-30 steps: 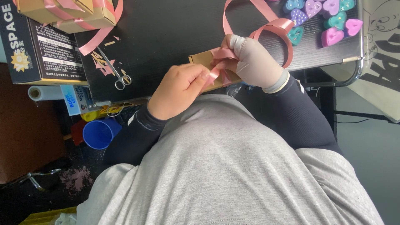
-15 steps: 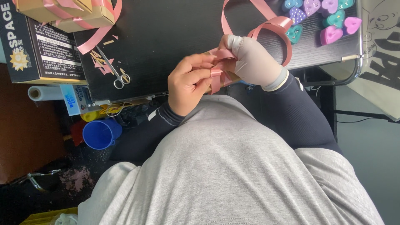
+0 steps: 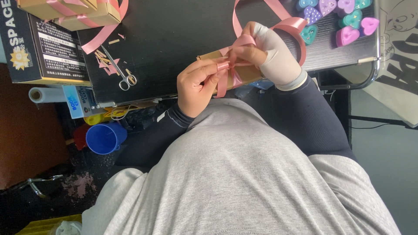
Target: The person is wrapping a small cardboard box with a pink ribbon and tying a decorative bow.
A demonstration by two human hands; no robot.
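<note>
A small brown cardboard box (image 3: 209, 56) lies at the near edge of the black table (image 3: 174, 35). Pink ribbon (image 3: 237, 26) wraps it and loops up behind. My left hand (image 3: 198, 85) pinches a short fold of the ribbon against the box's top. My right hand (image 3: 272, 50), wearing a white wrap over palm and wrist, grips the ribbon just right of that fold, fingers closed on a strand. Most of the box is hidden under both hands.
Small scissors (image 3: 119, 72) and ribbon scraps lie left of the box. Ribbon-tied boxes (image 3: 74, 11) sit at the top left beside a dark printed carton (image 3: 48, 48). Heart-shaped coloured pieces (image 3: 344, 19) are at the top right. A blue cup (image 3: 104, 138) stands below the table.
My left hand has lifted from covering the box and now pinches a ribbon fold on top. My right hand has shifted slightly up with the ribbon drawn tighter.
</note>
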